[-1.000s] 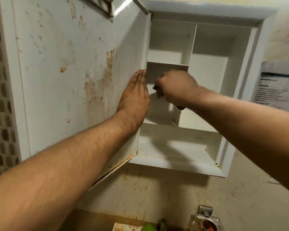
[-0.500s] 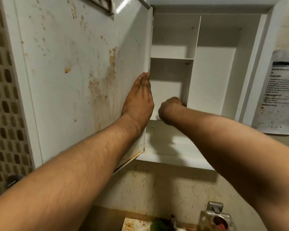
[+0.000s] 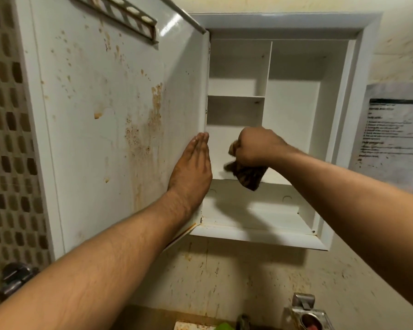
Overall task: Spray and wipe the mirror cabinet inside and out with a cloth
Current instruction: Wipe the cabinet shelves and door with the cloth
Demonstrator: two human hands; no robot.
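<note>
A white wall cabinet (image 3: 293, 110) hangs open, with bare shelves and a vertical divider inside. Its door (image 3: 110, 120) swings out to the left, and the inner face is spotted with brown stains. My left hand (image 3: 192, 166) lies flat with straight fingers against the door's inner face near the hinge edge. My right hand (image 3: 253, 146) grips a dark patterned cloth (image 3: 247, 176) in a fist inside the lower left compartment. The cloth hangs below the fist, just above the bottom shelf.
A printed paper notice (image 3: 391, 134) is stuck on the wall to the right of the cabinet. The stained wall below leads down to a metal tap fitting (image 3: 305, 313). A tiled wall (image 3: 7, 151) and a metal fixture (image 3: 14, 277) lie at the left.
My right hand has come up from the bottom shelf and pulled back, so the cloth now shows hanging under the fist. The left hand stays flat on the door.
</note>
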